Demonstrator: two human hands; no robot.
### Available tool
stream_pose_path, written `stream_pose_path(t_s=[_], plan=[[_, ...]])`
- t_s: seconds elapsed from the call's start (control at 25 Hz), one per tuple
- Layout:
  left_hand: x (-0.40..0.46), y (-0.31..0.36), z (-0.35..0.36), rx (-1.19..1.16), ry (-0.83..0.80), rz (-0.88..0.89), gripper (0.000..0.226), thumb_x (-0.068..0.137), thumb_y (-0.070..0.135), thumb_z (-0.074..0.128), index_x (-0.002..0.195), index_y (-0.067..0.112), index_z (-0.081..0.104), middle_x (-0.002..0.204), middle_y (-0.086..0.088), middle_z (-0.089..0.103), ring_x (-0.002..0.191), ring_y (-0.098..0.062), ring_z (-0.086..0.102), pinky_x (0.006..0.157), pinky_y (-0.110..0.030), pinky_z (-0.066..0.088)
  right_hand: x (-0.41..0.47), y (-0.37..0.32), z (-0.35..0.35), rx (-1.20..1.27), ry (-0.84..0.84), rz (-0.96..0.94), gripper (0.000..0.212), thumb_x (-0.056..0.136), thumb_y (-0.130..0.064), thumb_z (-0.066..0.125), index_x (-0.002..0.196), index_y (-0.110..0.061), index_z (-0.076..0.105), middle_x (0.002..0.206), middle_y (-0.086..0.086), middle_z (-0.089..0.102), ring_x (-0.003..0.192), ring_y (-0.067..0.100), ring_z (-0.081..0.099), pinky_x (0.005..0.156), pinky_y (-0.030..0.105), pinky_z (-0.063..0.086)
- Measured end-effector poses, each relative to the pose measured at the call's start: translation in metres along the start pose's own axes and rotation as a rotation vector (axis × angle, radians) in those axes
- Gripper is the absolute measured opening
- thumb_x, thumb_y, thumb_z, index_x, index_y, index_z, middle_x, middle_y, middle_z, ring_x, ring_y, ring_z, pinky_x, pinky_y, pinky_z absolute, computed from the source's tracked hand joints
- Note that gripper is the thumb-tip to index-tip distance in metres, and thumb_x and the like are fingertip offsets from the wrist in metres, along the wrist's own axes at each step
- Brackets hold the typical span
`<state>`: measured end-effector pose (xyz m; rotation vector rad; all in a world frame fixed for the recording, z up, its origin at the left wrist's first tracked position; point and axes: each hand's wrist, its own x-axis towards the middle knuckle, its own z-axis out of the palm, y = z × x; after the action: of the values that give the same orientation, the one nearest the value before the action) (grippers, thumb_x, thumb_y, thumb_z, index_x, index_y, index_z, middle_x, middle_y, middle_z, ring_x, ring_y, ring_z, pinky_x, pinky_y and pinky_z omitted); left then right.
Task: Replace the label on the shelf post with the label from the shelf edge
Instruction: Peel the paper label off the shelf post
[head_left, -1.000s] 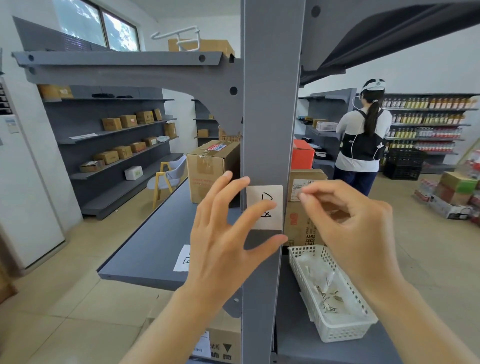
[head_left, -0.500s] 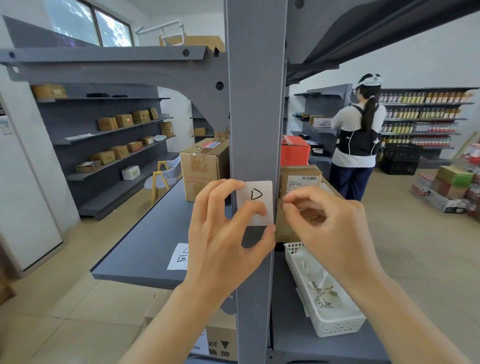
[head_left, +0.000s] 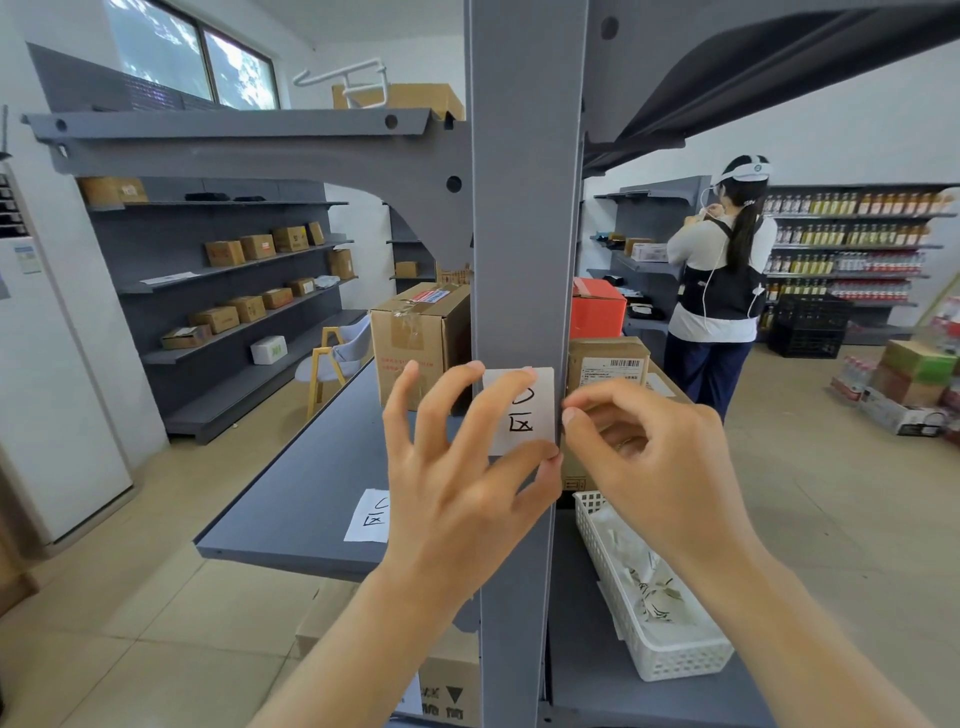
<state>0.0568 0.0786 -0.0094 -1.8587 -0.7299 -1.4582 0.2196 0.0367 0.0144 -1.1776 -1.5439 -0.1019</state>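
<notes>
A white label with black hand-drawn marks is stuck on the grey shelf post at chest height. My left hand spreads over the label's left side, its thumb at the lower right corner. My right hand pinches at the label's right edge with curled fingers. A second white label with similar marks lies on the grey shelf near its front edge, to the left of my left wrist.
A white plastic basket with crumpled paper sits on the shelf right of the post. Cardboard boxes stand behind the post. A person stands with their back turned at the right. More shelving lines the left wall.
The view shifted slightly. My left fingers slid left, uncovering the label's lower mark, and my right fingertips closed in on its right edge.
</notes>
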Motion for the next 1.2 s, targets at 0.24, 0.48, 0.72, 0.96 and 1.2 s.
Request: stream_pose_path(t_s=[0.24, 0.48, 0.72, 0.96, 1.2], plan=[[0.0, 0.003, -0.001, 0.034, -0.087, 0.03, 0.017, 0.089, 0.024, 0.073, 0.074, 0.018, 0.078, 0.143, 0.004, 0.052, 0.14, -0.035, 0.041, 0.107, -0.076, 0.029, -0.001, -0.001, -0.004, -0.006, -0.002, 0.034, 0.015, 0.088, -0.035, 0.065, 0.094, -0.028, 0.077, 0.073, -0.017, 0.077, 0.067, 0.004, 0.074, 0.064, 0.038, 0.063], [-0.009, 0.004, 0.002, 0.053, -0.231, 0.014, 0.017, 0.098, 0.023, 0.064, 0.089, 0.014, 0.074, 0.152, 0.001, 0.035, 0.152, -0.037, 0.019, 0.109, -0.079, 0.019, -0.006, 0.001, -0.002, -0.041, -0.052, 0.093, 0.016, 0.087, -0.04, 0.064, 0.096, -0.033, 0.075, 0.067, -0.019, 0.075, 0.064, 0.003, 0.073, 0.064, 0.041, 0.062], [-0.014, -0.006, 0.0, -0.021, -0.237, -0.062, 0.016, 0.098, 0.016, 0.062, 0.095, 0.004, 0.072, 0.139, -0.006, 0.038, 0.15, -0.036, 0.021, 0.115, -0.071, 0.023, -0.004, -0.006, 0.0, 0.011, -0.096, 0.157, 0.032, 0.092, -0.042, 0.067, 0.063, -0.029, 0.073, 0.051, -0.006, 0.07, 0.049, 0.011, 0.068, 0.06, 0.04, 0.06], [-0.016, -0.006, -0.003, -0.036, -0.196, -0.039, 0.021, 0.097, 0.024, 0.061, 0.101, 0.007, 0.073, 0.126, -0.003, 0.042, 0.126, -0.025, 0.039, 0.103, -0.036, 0.037, 0.01, -0.021, 0.004, 0.104, -0.221, 0.285, 0.035, 0.091, -0.042, 0.071, 0.062, -0.024, 0.08, 0.057, -0.005, 0.076, 0.043, 0.017, 0.07, 0.056, 0.024, 0.058], [-0.01, -0.007, -0.016, -0.509, -0.267, -0.441, 0.005, 0.099, 0.033, 0.046, 0.1, 0.03, 0.049, 0.113, 0.014, 0.036, 0.119, -0.005, 0.039, 0.097, -0.029, 0.042, 0.004, -0.014, 0.005, 0.08, -0.145, 0.029, 0.024, 0.091, -0.027, 0.077, 0.067, -0.023, 0.079, 0.053, -0.015, 0.066, 0.05, 0.006, 0.06, 0.053, 0.016, 0.044]])
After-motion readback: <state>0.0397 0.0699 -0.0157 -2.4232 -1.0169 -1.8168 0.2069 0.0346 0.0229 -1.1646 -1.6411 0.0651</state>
